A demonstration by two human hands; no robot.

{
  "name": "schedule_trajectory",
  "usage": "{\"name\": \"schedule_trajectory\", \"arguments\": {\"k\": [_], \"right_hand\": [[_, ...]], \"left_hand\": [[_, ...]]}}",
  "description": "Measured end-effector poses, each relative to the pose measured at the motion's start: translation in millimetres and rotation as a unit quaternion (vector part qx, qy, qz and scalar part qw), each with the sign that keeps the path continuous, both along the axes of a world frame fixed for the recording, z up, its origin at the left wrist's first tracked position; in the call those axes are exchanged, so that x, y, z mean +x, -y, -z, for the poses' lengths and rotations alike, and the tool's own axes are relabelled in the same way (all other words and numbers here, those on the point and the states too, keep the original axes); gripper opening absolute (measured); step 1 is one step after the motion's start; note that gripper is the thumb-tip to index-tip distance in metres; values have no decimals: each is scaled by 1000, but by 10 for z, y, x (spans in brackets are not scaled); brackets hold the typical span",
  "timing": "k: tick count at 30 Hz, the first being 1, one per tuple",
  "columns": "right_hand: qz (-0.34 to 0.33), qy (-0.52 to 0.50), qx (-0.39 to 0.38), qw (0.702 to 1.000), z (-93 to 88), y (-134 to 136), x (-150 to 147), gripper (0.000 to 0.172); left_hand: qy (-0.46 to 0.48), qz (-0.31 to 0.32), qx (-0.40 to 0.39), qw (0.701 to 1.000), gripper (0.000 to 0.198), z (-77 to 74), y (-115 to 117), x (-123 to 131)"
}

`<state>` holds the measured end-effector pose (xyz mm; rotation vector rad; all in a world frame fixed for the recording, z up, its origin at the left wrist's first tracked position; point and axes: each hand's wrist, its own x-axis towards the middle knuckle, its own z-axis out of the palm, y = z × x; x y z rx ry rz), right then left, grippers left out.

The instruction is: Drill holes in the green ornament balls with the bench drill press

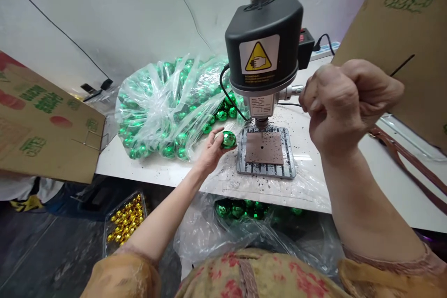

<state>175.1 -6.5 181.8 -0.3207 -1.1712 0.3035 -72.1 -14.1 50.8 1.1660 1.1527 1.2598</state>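
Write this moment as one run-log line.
left hand: holds green ball | right hand: closed beside drill press | bagged balls: on table

L hand extended fwd, palm up-ish & curled, R hand higher, nearer cam, fisted.

Bright, fairly even white light covers the wall behind the drill press and the counter beneath it; glare streaks the plastic bag to its left. The floor, low to its left, is dim. Wide-angle distortion stretches the cardboard boxes either side of it
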Motion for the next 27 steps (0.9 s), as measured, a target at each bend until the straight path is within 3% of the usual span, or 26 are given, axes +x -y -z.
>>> {"name": "schedule_trajectory", "arguments": {"k": [3, 9, 15, 22, 27], "right_hand": [[-9, 5, -6, 1000, 7, 4, -3, 52], [9, 28, -9, 1000, 60, -22, -10, 53], [25, 39, -50, 998, 40, 2, -22, 60], [33, 68, -60, 995, 39, -7, -13, 60], [-10, 42, -40, 998, 22, -6, -12, 61]], "left_hand": [[20, 11, -9, 1000, 63, 143, -57, 268], [-32, 0, 63, 998, 58, 311, -144, 550], [-103, 37, 88, 990, 56, 351, -163, 616], [-240, 4, 137, 961, 45, 311, -123, 686], [-229, -14, 149, 962, 48, 355, -91, 808]]}}
